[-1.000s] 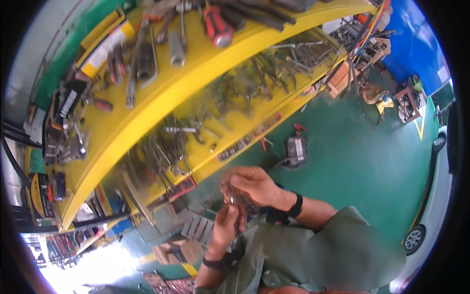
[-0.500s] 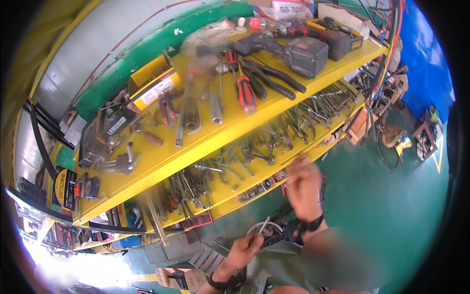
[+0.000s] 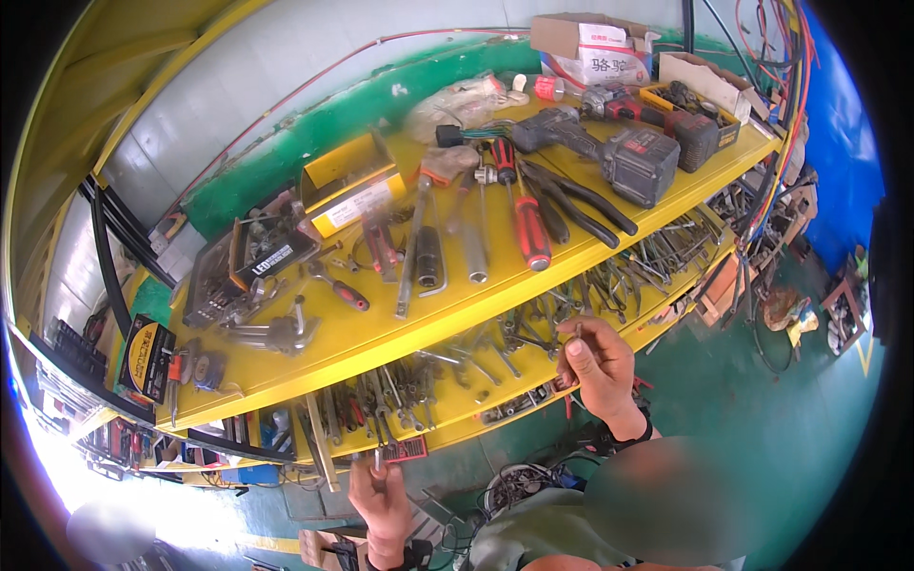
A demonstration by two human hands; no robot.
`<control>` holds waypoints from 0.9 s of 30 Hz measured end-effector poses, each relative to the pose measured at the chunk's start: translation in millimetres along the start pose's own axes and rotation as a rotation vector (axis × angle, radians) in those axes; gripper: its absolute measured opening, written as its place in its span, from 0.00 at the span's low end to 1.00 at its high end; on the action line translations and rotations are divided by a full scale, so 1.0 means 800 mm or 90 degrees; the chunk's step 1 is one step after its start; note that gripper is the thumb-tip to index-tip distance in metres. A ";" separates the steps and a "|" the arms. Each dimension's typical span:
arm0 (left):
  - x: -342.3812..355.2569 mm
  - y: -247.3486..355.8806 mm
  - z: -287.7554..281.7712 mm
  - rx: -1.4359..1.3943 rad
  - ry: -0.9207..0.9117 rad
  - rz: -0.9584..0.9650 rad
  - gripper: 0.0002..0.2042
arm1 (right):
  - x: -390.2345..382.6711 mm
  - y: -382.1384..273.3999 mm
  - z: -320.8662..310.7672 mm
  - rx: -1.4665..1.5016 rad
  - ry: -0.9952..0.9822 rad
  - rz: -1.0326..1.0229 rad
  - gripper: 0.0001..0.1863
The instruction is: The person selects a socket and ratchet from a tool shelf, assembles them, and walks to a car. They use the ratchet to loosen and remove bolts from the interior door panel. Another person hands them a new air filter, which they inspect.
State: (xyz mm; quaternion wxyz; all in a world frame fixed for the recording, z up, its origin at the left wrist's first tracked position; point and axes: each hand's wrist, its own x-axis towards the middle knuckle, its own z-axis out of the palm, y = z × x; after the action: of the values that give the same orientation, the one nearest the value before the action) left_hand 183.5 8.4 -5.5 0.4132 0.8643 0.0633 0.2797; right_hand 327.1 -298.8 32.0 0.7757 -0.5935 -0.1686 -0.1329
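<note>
My left hand [image 3: 383, 504] is closed around a short silver metal tool [image 3: 379, 461]; only its shiny end shows above the fingers. It is at the front edge of the lower shelf, close to a bundle of hanging or standing wrenches [image 3: 376, 395]. My right hand [image 3: 602, 369] is raised in front of the same shelf with its fingers curled and thumb drawn in. Whatever it may pinch is too small to make out. Behind it lie more wrenches [image 3: 609, 285] in a loose heap. A red slotted tray [image 3: 407, 449] sits just beyond my left hand.
The yellow upper shelf [image 3: 371, 328] carries a cordless impact wrench [image 3: 643, 162], a red-black screwdriver [image 3: 533, 233], black-handled pliers [image 3: 590, 219], sockets and a yellow bin [image 3: 357, 195]. Cables [image 3: 762, 181] hang at the right end. A wire-filled bucket [image 3: 514, 485] stands on the green floor.
My left hand has moved left and slightly down with the silver tool, toward the wrenches. My right hand has shifted slightly right and turned, fingers curled. The head view has swung a little left.
</note>
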 end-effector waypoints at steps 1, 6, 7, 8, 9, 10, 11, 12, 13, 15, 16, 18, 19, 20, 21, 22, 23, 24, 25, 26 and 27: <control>0.014 0.006 -0.004 0.084 0.012 0.055 0.06 | 0.004 -0.001 0.005 -0.027 -0.013 -0.011 0.16; 0.120 0.049 0.006 0.222 0.114 0.361 0.08 | 0.023 -0.017 0.011 -0.127 -0.028 -0.066 0.19; 0.136 0.048 0.009 0.253 0.130 0.403 0.08 | 0.028 -0.019 0.009 -0.136 -0.031 -0.064 0.19; 0.151 0.048 0.013 0.257 0.133 0.422 0.08 | 0.032 -0.024 0.009 -0.146 -0.019 -0.076 0.18; 0.166 0.047 0.018 0.260 0.136 0.442 0.09 | 0.038 -0.031 0.008 -0.173 -0.010 -0.092 0.18; 0.175 0.043 0.021 0.269 0.139 0.460 0.10 | 0.045 -0.037 0.006 -0.194 -0.004 -0.106 0.17; 0.182 0.037 0.025 0.259 0.146 0.465 0.09 | 0.052 -0.043 0.004 -0.217 0.003 -0.120 0.17; 0.188 0.030 0.031 0.248 0.153 0.470 0.09 | 0.061 -0.049 -0.001 -0.229 0.010 -0.130 0.16; 0.194 0.022 0.036 0.239 0.158 0.472 0.09 | 0.073 -0.053 -0.002 -0.241 0.005 -0.124 0.16; 0.197 0.004 0.039 0.285 0.162 0.515 0.07 | 0.092 -0.065 -0.005 -0.272 -0.003 -0.112 0.16; 0.199 -0.008 0.043 0.299 0.173 0.533 0.08 | 0.100 -0.071 -0.003 -0.280 0.001 -0.108 0.16; 0.198 -0.024 0.051 0.313 0.203 0.548 0.08 | 0.113 -0.080 0.007 -0.323 -0.017 -0.128 0.16; 0.198 -0.028 0.056 0.312 0.220 0.552 0.07 | 0.120 -0.084 0.011 -0.341 -0.026 -0.140 0.15; 0.198 -0.032 0.061 0.311 0.237 0.556 0.07 | 0.126 -0.086 0.012 -0.375 -0.031 -0.128 0.16; 0.199 -0.033 0.064 0.310 0.255 0.559 0.06 | 0.134 -0.087 0.015 -0.415 -0.033 -0.165 0.15; 0.200 -0.033 0.065 0.323 0.255 0.569 0.05 | 0.142 -0.087 0.019 -0.451 -0.036 -0.201 0.15; 0.200 -0.034 0.065 0.330 0.259 0.575 0.04 | 0.148 -0.087 0.025 -0.487 -0.038 -0.238 0.15; 0.201 -0.036 0.064 0.337 0.263 0.581 0.04 | 0.151 -0.095 0.037 -0.493 -0.016 -0.208 0.14; 0.201 -0.037 0.065 0.340 0.268 0.586 0.04 | 0.157 -0.095 0.040 -0.527 -0.024 -0.238 0.13; 0.201 -0.038 0.065 0.343 0.270 0.587 0.04 | 0.165 -0.096 0.042 -0.562 -0.031 -0.268 0.13; 0.201 -0.039 0.064 0.346 0.272 0.587 0.04 | 0.172 -0.096 0.043 -0.596 -0.039 -0.298 0.13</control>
State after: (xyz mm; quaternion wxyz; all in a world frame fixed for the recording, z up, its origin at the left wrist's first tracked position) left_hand 349.6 48.6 14.7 -0.0102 0.8019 -0.1688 0.5731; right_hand 417.0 -286.3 165.2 0.3717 -0.8265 -0.2423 -0.3465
